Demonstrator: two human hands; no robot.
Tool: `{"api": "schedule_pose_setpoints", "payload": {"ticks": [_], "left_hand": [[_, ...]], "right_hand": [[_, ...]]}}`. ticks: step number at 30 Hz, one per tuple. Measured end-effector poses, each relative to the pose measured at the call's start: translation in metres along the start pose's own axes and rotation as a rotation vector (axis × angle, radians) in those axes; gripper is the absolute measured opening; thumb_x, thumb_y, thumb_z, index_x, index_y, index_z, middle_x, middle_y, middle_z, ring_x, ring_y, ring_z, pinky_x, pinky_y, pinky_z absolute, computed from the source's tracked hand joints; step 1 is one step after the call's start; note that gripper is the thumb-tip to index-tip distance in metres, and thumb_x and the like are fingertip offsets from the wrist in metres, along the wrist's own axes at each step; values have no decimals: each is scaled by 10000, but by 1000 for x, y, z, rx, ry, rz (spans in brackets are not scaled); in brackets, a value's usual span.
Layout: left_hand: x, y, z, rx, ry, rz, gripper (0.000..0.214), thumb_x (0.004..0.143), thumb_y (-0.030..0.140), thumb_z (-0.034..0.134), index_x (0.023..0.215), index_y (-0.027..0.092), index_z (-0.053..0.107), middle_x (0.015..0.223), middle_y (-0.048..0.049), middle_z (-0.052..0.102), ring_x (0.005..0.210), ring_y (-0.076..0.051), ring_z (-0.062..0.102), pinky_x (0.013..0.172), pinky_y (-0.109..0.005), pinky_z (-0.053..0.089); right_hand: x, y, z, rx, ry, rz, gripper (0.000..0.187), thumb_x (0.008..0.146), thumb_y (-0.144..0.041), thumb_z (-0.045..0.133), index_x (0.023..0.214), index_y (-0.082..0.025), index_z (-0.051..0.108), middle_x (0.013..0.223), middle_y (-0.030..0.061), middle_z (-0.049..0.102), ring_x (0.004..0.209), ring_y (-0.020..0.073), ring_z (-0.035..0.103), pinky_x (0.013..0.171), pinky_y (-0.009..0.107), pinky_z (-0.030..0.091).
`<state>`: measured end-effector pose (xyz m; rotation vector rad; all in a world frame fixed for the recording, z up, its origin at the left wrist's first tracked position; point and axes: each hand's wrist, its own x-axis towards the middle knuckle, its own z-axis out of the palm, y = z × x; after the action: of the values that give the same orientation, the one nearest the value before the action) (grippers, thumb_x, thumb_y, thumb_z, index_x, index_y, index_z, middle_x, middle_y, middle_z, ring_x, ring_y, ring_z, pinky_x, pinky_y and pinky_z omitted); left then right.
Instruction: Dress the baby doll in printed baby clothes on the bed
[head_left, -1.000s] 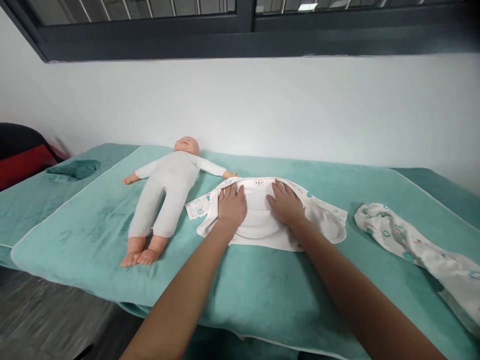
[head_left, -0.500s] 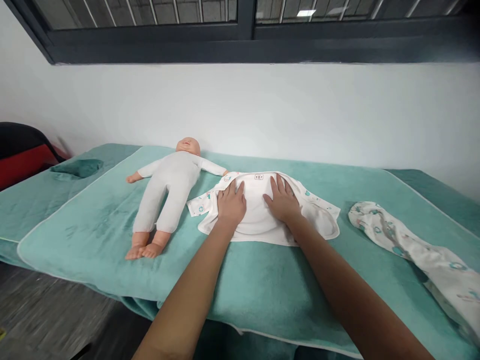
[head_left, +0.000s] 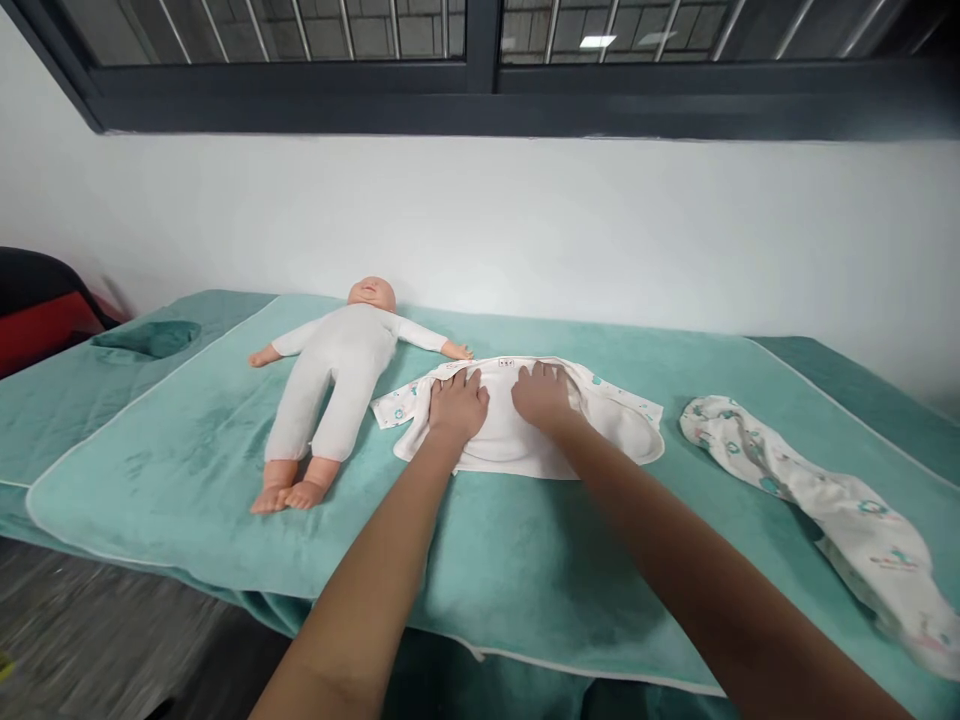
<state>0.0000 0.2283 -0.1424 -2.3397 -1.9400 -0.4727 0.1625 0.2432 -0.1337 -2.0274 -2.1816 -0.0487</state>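
A white baby shirt (head_left: pixel 499 440) with printed sleeves is spread out on the bed, its neckline and small label toward the wall. My left hand (head_left: pixel 459 405) presses on the upper left of the shirt, its fingers curled into the cloth. On the upper right, my right hand (head_left: pixel 541 395) has its fingers bent down and closed on the fabric. Both fingertips are partly hidden. To the left lies a baby doll (head_left: pixel 349 350) on its back in a white cloth body, one hand close to the shirt's top edge.
Printed baby clothing (head_left: pixel 825 500) lies bunched at the right. A teal cover (head_left: pixel 187 480) spreads over the bed, with a small teal cushion (head_left: pixel 146 338) at the far left. Behind are a white wall (head_left: pixel 570 230) and a barred window. A black and red object (head_left: pixel 45 310) stands at the left.
My fingers have gone from flat and stretched to curled into the shirt. Its top edge has shifted slightly toward me, and the cloth is more gathered. The doll stays put.
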Motion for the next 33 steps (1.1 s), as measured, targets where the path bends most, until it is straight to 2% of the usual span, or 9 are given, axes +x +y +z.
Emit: {"api": "schedule_pose_setpoints", "payload": {"ticks": [3,6,11,16,21,24,26,29,33], "left_hand": [[-3,1,-2,-1,72,10,446,993,342,333,1344,192,564,1339,-134,603,1269,-304,517,1112,-487,330],[-2,2,-2,-18,53,3,441,1003,335,309,1325,208,581,1359,-117,606,1265,-297,522,1119,-508,309],[0,3,0,-27,49,-29,515,1012,381,285,1467,208,452,1477,-137,519,1326,-310,486,1113,-531,302],[-1,2,3,0,92,-21,525,1011,378,287,1492,215,424,1515,-146,476,1360,-301,458,1132,-526,280],[2,1,5,7,11,-21,508,1014,372,268,1415,198,527,1471,-153,527,1334,-332,492,1123,-578,281],[-1,1,2,-4,20,11,484,1010,343,297,1399,198,544,1493,-140,510,1349,-322,482,1125,-570,296],[-12,2,-2,-17,49,59,446,1001,311,331,1352,204,585,1519,-118,485,1401,-298,429,1157,-548,270],[-41,4,-7,-60,87,102,398,997,287,367,1296,209,619,1494,-92,521,1439,-268,384,1198,-527,221],[-91,8,-15,-154,129,92,354,998,244,395,1266,193,619,1384,-95,616,1309,-247,517,1157,-485,298]], "right_hand": [[-3,-18,2,28,34,-99,494,988,-165,252,1387,-101,535,1515,169,472,1406,261,405,1181,406,224],[-2,-21,6,61,28,-158,506,1018,-240,230,1430,-119,496,1527,121,475,1405,219,410,1157,330,279],[6,-10,13,104,-19,-72,623,1028,-426,231,1535,-77,327,1622,147,304,1496,278,259,1192,447,237],[10,-4,19,75,6,-12,724,1006,-535,220,1604,-138,127,1681,92,53,1544,284,83,1212,540,151],[12,-3,24,67,-55,16,713,1004,-549,169,1580,-138,256,1666,95,162,1538,284,131,1213,542,143],[11,-6,24,57,-35,10,712,1007,-535,181,1575,-114,269,1658,117,188,1535,295,141,1215,529,144],[8,-7,23,36,-27,-20,703,1014,-505,192,1570,-83,269,1651,140,202,1533,293,153,1221,509,129],[-2,-7,21,24,-44,-112,690,1021,-476,206,1563,-55,275,1650,147,195,1531,282,167,1227,481,130],[-23,-2,20,52,-65,-257,718,1018,-514,232,1558,-43,280,1646,165,200,1529,288,177,1220,477,180]]}}
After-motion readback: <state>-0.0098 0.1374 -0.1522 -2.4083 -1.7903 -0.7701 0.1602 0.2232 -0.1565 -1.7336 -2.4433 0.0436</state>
